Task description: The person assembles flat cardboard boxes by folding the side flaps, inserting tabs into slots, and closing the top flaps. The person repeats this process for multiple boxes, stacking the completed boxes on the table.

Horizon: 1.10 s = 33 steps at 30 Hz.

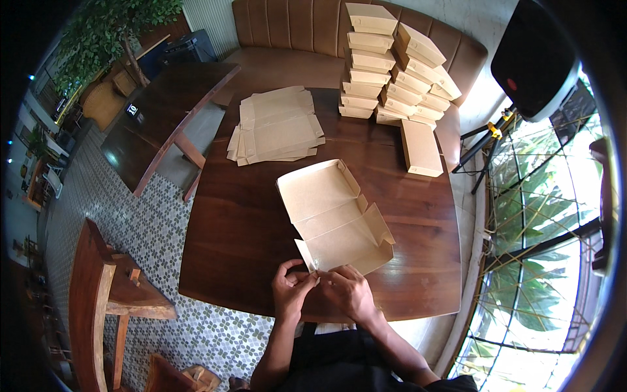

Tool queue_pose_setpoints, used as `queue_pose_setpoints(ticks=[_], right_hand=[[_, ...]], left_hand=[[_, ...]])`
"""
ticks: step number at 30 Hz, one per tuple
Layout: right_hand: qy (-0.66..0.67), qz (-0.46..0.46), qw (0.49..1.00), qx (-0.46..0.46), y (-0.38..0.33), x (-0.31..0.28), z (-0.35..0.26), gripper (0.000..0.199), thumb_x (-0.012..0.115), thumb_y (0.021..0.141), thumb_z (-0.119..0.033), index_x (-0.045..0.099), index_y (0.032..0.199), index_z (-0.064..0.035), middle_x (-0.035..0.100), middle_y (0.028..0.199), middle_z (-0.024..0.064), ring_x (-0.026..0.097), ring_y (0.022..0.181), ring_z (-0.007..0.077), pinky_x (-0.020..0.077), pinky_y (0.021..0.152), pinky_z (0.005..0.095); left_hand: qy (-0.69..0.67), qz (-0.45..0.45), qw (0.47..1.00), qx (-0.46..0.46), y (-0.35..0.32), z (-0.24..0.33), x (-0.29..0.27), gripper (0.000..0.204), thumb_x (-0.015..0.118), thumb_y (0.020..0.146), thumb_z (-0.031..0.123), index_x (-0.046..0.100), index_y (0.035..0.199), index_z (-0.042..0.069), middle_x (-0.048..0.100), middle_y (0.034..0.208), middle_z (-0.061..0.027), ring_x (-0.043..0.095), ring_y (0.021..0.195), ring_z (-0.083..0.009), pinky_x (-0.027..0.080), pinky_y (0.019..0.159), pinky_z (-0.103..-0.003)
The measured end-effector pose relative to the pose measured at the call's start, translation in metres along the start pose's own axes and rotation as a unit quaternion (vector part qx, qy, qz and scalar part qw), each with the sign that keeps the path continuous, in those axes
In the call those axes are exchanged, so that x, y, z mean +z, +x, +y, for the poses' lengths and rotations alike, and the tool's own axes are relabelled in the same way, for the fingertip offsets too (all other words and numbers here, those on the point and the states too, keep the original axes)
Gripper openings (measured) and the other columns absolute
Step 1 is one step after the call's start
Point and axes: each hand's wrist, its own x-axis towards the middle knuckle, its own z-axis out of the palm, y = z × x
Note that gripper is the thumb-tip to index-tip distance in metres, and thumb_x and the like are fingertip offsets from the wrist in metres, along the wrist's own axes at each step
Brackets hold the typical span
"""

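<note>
A brown cardboard box (pixel 330 219) lies spread open on the dark wooden table, its lid half turned away from me and its base half close to me. Most of its side walls stand up. At the base's near left corner, my left hand (pixel 292 287) pinches the cardboard between thumb and fingers. My right hand (pixel 349 291) is closed at the same corner, along the near edge, right beside the left. Just what the right fingertips grip is partly hidden by the hand.
Flat unfolded cardboard blanks (pixel 277 124) are piled at the table's far left. Tall stacks of folded boxes (pixel 372 62) stand at the far right, with one single box (pixel 421 147) in front. A brown bench (pixel 287 55) runs behind; a wooden chair (pixel 95 287) is at left.
</note>
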Motion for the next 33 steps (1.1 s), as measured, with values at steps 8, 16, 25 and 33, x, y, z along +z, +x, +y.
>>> queue_pose_setpoints(ticks=[8, 16, 25, 33], right_hand=[[0.166, -0.041, 0.978, 0.119, 0.005, -0.014, -0.004, 0.02, 0.074, 0.097, -0.008, 0.078, 0.117, -0.0021, 0.079, 0.105, 0.0161, 0.078, 0.091, 0.0307, 0.0624, 0.08, 0.0398], [0.192, -0.089, 0.953, 0.218, 0.022, -0.022, 0.001, 0.024, 0.077, 0.097, -0.012, 0.077, 0.116, 0.0026, 0.082, 0.098, 0.0174, 0.081, 0.09, 0.0249, 0.0627, 0.081, 0.0364], [0.154, -0.098, 0.956, 0.231, 0.028, -0.017, -0.002, 0.022, 0.081, 0.094, -0.009, 0.078, 0.111, 0.005, 0.083, 0.099, 0.016, 0.08, 0.093, 0.019, 0.0642, 0.084, 0.0332], [0.179, -0.101, 0.954, 0.219, 0.03, -0.007, 0.001, 0.019, 0.078, 0.093, -0.012, 0.077, 0.103, 0.004, 0.081, 0.092, 0.0176, 0.082, 0.089, 0.0256, 0.0634, 0.081, 0.0372]], left_hand=[[0.012, -0.013, 1.0, -0.015, -0.001, 0.006, -0.002, 0.051, 0.086, 0.09, -0.003, 0.056, 0.133, -0.003, 0.077, 0.095, -0.0145, 0.076, 0.09, -0.0169, 0.063, 0.086, -0.03], [0.055, -0.014, 0.998, -0.003, -0.001, 0.005, -0.001, 0.047, 0.086, 0.091, 0.0, 0.059, 0.13, -0.003, 0.078, 0.097, -0.0151, 0.076, 0.091, -0.0164, 0.064, 0.086, -0.029], [0.124, -0.059, 0.989, 0.054, -0.003, 0.012, -0.001, 0.053, 0.082, 0.096, 0.003, 0.057, 0.142, -0.005, 0.079, 0.1, -0.0184, 0.078, 0.095, -0.0191, 0.064, 0.087, -0.032], [0.234, -0.031, 0.968, 0.087, -0.002, 0.015, 0.002, 0.041, 0.084, 0.097, 0.016, 0.067, 0.127, -0.007, 0.079, 0.102, -0.0162, 0.078, 0.095, -0.0194, 0.064, 0.084, -0.032]])
